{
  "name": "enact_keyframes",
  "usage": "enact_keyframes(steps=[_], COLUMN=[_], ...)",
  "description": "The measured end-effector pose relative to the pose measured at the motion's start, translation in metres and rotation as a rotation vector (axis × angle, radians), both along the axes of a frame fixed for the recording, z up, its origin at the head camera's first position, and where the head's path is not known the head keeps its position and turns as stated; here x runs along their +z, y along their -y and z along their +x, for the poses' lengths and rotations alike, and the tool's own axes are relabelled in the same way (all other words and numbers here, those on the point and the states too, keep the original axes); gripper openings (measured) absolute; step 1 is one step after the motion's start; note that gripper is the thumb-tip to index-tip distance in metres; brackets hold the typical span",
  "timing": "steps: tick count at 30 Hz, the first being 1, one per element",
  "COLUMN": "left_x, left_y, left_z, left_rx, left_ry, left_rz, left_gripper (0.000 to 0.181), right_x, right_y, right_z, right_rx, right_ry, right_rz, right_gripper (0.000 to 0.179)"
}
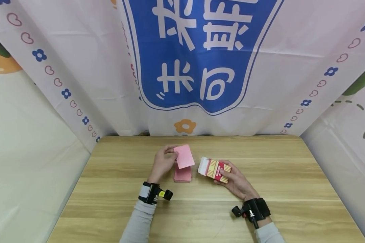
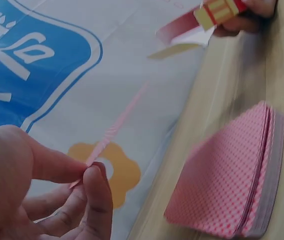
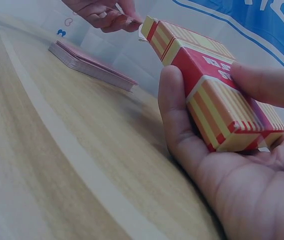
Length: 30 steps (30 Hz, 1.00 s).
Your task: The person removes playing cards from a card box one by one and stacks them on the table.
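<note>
Between thumb and fingertips, my left hand (image 1: 164, 162) pinches a pink-backed playing card (image 1: 184, 156) by its edge. The left wrist view shows that card (image 2: 114, 130) almost edge-on, raised above the table. Below it lies a stack of playing cards (image 1: 183, 174), red-and-white patterned backs up, slightly uneven at its edge. My right hand (image 1: 237, 182) grips a striped yellow-and-red card box (image 1: 214, 169), thumb across its red label. The box's flap end is open and faces the left hand; its inside is mostly hidden.
Cards and hands are over a wooden table (image 1: 115, 209). Behind its far edge hangs a white cloth (image 1: 109, 67) with a blue printed shield. A black camera strap (image 1: 149, 193) is on the left wrist, another (image 1: 257, 208) on the right.
</note>
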<state>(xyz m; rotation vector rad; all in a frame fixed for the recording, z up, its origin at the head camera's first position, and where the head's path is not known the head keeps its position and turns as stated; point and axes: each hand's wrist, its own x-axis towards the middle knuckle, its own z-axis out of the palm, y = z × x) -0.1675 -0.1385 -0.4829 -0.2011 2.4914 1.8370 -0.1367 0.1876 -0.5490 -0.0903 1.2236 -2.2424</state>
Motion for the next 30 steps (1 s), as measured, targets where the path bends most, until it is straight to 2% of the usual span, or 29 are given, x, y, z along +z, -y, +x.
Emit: enact_keyframes(steps=[5, 11, 17, 22, 30], left_x=[-0.002, -0.006, -0.011, -0.012, -0.012], left_y=[0.006, 0.007, 0.004, 0.002, 0.000], left_z=[-0.001, 0.001, 0.003, 0.004, 0.001], left_rx=[-0.018, -0.114, -0.169, -0.180, -0.159], left_ry=[0.020, 0.035, 0.072, 0.071, 0.088], left_rz=[-0.085, -0.233, -0.265, -0.316, -0.403], left_gripper=[0.033, 0.030, 0.029, 0.030, 0.030], right_x=[-0.001, -0.001, -0.003, -0.003, 0.001], right_y=[-0.002, -0.002, -0.001, 0.001, 0.001], right_z=[0.001, 0.001, 0.001, 0.001, 0.001], right_rx=[0.006, -0.004, -0.012, -0.012, -0.001], right_ry=[-0.009, 0.003, 0.009, 0.011, -0.004], right_rz=[-0.009, 0.001, 0.014, 0.019, 0.014], right_gripper=[0.042, 0.044, 0.048, 0.046, 0.047])
